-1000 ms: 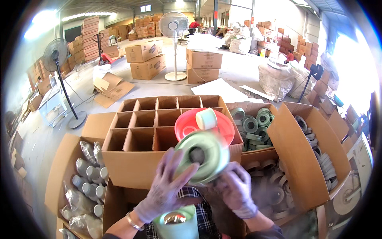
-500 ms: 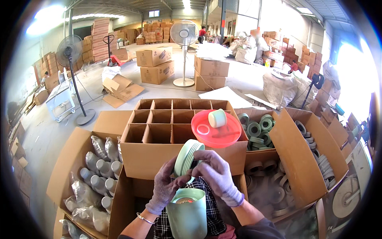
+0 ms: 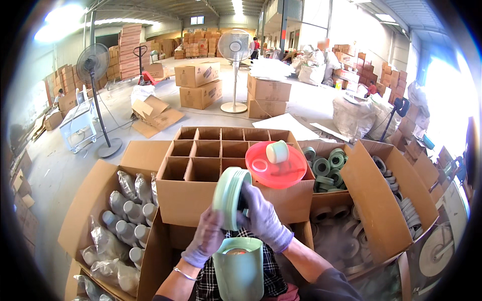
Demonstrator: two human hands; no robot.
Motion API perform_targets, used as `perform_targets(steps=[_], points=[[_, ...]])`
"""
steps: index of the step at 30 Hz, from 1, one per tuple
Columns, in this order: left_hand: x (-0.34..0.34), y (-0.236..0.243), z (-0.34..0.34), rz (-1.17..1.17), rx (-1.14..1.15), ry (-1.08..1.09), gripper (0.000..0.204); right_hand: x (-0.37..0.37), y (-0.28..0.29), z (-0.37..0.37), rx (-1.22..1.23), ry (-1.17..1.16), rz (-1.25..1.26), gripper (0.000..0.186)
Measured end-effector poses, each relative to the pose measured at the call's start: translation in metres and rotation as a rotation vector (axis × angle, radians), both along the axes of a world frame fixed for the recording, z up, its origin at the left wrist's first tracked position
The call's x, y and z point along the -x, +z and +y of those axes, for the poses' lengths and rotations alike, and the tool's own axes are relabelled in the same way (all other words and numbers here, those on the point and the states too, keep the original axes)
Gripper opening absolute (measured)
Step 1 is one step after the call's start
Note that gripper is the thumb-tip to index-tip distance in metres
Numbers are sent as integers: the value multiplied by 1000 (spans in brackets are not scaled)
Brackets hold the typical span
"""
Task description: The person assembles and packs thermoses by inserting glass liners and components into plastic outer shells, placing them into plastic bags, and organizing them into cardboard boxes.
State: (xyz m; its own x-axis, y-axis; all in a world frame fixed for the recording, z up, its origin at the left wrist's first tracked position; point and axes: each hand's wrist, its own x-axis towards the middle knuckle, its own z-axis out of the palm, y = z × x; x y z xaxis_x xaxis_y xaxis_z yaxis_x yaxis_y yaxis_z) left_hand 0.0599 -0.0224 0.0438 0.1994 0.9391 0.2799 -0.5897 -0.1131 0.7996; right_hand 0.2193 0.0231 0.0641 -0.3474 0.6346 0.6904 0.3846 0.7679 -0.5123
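A pale green round threaded lid is held up on edge between both gloved hands, above an open pale green canister. My right hand grips the lid from the right, its fingertips hidden behind or inside the lid. At the lid's lower left edge is my left hand, closed against it and slightly blurred. The canister stands upright in front of my checked apron, with something orange-red visible inside its mouth. Beyond the hands, a red plastic bowl holds a small pale green cup and a white ring.
A divided carton stands straight ahead. To the left, an open carton holds several plastic-wrapped bottles. Cartons on the right hold green rings and grey rings. Standing fans and stacked boxes are farther off.
The lid has been raised slightly and turned more upright, its side facing left. My left hand has slid lower along its edge. The whole view has shifted a little.
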Motion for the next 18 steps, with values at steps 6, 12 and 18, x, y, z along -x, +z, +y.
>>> perform_targets(steps=[6, 12, 18], points=[[0, 23, 24, 1077, -1067, 605, 70, -35, -58, 44, 557, 537, 180, 67], [30, -9, 23, 833, -731, 158, 63, -55, -80, 44, 1046, 492, 80, 45], [59, -55, 5, 798, -349, -69, 56, -62, -81, -1, 663, 116, 177, 24]])
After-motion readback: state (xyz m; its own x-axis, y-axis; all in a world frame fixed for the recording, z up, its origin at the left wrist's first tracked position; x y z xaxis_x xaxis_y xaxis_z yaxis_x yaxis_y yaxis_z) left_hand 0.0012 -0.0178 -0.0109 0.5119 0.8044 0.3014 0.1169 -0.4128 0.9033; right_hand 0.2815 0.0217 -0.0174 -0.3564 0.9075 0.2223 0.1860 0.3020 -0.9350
